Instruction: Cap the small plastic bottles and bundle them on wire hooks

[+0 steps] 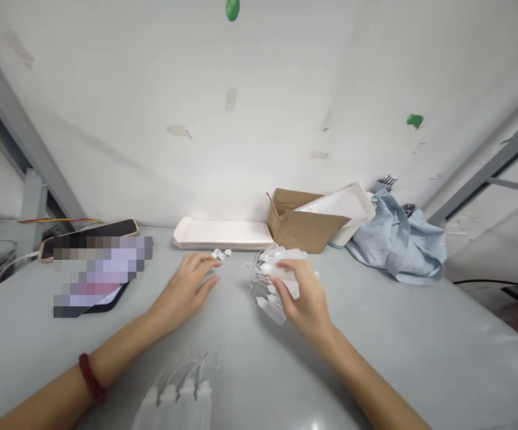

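My left hand (191, 283) is over the table with thumb and fingers apart and nothing between them. Just beyond its fingertips lie several small white pieces (221, 254). My right hand (306, 298) pinches a translucent white plastic tube (274, 270) with a thin cord, between thumb and fingers. Around and under that hand lies a loose pile of similar corded tubes (271, 309), partly hidden by the fingers. Nearer to me, several more corded tubes (178, 406) lie side by side, cut off by the bottom edge of the view.
A flat stack of white trays or sheets (227, 233) lies against the wall. Beside it stands an open cardboard box (312, 230) with a white tray leaning in it. A light blue cloth bag (402, 245) sits right. Two phones (124, 227) (110, 275), one cabled, lie left.
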A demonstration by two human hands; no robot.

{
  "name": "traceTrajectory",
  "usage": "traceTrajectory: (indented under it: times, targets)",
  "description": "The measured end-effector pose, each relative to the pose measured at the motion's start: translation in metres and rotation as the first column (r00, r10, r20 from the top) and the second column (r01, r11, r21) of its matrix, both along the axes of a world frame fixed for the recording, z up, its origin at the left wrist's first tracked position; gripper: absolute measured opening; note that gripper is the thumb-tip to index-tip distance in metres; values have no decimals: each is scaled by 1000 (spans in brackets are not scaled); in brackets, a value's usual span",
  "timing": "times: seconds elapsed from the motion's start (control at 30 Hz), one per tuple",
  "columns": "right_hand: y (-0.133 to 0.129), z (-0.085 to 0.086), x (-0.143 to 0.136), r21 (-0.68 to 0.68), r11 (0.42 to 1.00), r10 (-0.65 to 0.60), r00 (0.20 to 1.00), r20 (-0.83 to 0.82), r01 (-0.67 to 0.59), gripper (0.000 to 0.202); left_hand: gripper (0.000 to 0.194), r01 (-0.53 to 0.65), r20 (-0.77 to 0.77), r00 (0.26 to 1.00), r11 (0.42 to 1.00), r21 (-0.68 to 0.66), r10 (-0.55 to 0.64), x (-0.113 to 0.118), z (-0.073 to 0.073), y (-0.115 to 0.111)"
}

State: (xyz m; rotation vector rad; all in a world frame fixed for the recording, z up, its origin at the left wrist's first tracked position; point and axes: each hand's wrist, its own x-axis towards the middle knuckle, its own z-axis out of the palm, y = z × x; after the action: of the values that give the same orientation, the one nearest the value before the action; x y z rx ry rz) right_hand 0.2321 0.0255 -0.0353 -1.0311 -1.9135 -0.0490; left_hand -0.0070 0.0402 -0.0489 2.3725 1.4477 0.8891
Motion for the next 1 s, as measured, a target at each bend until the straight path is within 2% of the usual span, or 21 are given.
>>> traceTrajectory:
  times: [0.07, 0.13, 0.2, 0.3, 0.63, 0.8, 0.93, 1.0]
  targets:
    - [5, 5, 9, -44, 991, -132, 988, -80, 129, 13, 37, -24, -89, 996, 999, 30, 27, -8, -11, 14]
    - [9, 9, 16, -103, 974, -212, 973, -92, 203, 12, 42, -41, -175, 984, 999, 11, 42, -13, -21, 23]
    - [13, 11, 21, -164, 960, -238, 970, -45, 228, 11, 44, -40, -227, 973, 999, -15, 35, -15, -27, 26]
    - [17, 9, 25, -211, 954, -210, 977, 43, 214, 9, 43, -40, -244, 969, 999, -21, 34, -15, -31, 25]
    - [21, 6, 27, -261, 956, -91, 980, 175, 136, 11, 37, 6, -238, 971, 999, 40, 3, -15, -26, 20]
    - [20, 6, 26, -262, 959, -58, 978, 201, 110, 9, 32, 50, -239, 970, 997, 53, -36, -13, -18, 8]
    - [4, 12, 12, -170, 983, -42, 989, 144, 66, 5, 26, 88, -260, 963, 994, 63, -69, -9, -8, -6]
    - [-13, 13, 0, -229, 973, 64, 992, 111, -37, 12, 22, 95, -256, 963, 994, 56, -78, -6, -5, -11]
